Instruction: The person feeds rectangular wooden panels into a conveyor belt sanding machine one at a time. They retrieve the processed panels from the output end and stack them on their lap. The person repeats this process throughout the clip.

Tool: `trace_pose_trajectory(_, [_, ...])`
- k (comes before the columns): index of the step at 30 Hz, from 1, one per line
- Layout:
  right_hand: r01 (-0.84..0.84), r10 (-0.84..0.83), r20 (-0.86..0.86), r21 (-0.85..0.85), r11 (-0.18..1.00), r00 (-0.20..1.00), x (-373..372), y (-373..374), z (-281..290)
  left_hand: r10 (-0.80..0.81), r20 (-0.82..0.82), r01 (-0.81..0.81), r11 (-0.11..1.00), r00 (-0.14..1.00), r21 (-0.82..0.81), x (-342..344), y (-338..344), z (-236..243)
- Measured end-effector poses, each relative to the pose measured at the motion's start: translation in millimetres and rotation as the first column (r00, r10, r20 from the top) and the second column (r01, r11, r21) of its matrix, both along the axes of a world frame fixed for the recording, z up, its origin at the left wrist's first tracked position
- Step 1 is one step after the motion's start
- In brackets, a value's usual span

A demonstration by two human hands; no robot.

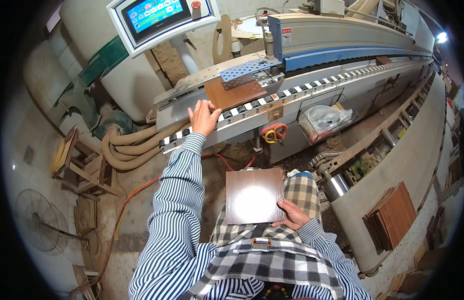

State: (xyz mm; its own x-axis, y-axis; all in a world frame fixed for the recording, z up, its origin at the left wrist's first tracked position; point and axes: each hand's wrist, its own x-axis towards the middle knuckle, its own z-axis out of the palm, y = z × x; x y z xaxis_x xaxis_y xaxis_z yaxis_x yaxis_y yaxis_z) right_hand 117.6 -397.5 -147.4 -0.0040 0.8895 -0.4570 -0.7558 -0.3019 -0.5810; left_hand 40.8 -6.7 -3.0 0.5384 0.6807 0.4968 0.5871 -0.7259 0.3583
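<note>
My right hand (293,216) grips the lower right edge of a dark brown, wood-grain panel (254,195), thumb on its face. Glare whitens the middle of this panel, which I hold over my lap. Farther off to the left, my left hand (204,119) reaches to the infeed end of a long machine, fingers stretched out. Its fingertips are at the near left corner of another brown panel (232,94). That panel lies flat on the machine bed, partly under a blue perforated plate (248,69). Along its near side runs a roller track (257,103) of black and white pieces.
A control screen (156,15) with a red knob stands at the upper left. A wire basket (326,116) with plastic bags hangs below the track. At the right, a stack of brown panels (392,215) rests on a conveyor belt (364,220). Hoses (137,145) lie left.
</note>
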Motion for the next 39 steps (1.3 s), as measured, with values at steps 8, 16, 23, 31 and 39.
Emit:
trace_pose_trajectory(8, [0.013,-0.012,-0.028,0.029,1.0,1.0,0.6,-2.6,-3.5,-0.051,-0.025,0.049,0.997,0.998,-0.06,79.4,-29.3,7.8])
trace_pose_trajectory(16, [0.005,0.007,-0.125,0.095,0.995,0.992,3.8,-2.7,-12.3,-0.206,0.138,0.226,0.962,0.969,-0.155,133.2,-24.2,-9.5])
trace_pose_trajectory(23, [0.036,0.018,-0.263,0.197,0.98,0.965,8.7,-4.9,-28.3,-0.438,0.4,0.494,0.868,0.805,-0.045,40.3,-96.9,-20.3])
trace_pose_trajectory(31, [0.006,-0.002,-0.073,0.055,0.998,0.997,1.6,-0.5,-10.1,0.154,0.504,0.332,0.586,0.85,-0.739,-152.2,-165.1,-139.9])
trace_pose_trajectory(39, [0.022,-0.004,0.147,-0.125,0.992,0.989,-7.8,7.7,-0.1,0.083,0.272,0.147,0.672,0.959,-0.725,-190.4,-211.6,-156.7])
